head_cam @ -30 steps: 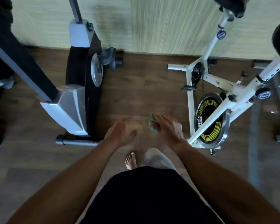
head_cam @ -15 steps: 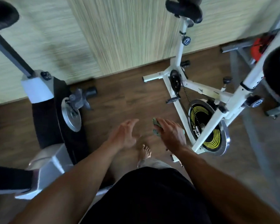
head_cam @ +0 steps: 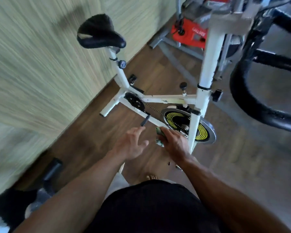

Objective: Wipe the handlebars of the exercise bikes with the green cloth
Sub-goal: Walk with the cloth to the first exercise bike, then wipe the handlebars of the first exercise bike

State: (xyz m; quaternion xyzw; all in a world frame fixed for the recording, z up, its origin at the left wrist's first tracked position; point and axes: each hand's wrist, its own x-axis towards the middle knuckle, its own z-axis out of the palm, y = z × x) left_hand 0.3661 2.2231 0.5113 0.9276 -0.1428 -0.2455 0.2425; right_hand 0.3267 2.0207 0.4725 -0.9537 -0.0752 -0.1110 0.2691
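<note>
A white exercise bike with a black saddle and a black-and-yellow flywheel stands in front of me. Its black looped handlebars fill the right edge, well above and right of my hands. My right hand grips a bunched green cloth in mid-air beside the flywheel. My left hand hovers just left of it with spread fingers, holding nothing. The cloth is mostly hidden under my right fingers.
A pale striped wall runs along the left. A red and grey machine stands at the back right. The black pedal of another bike shows at lower left. Brown wood floor lies under my bare foot.
My view has swung right: the black-and-grey bike slid out at the left, the white bike's handlebars came in at the right. Both hands kept their pose, cloth still in the right.
</note>
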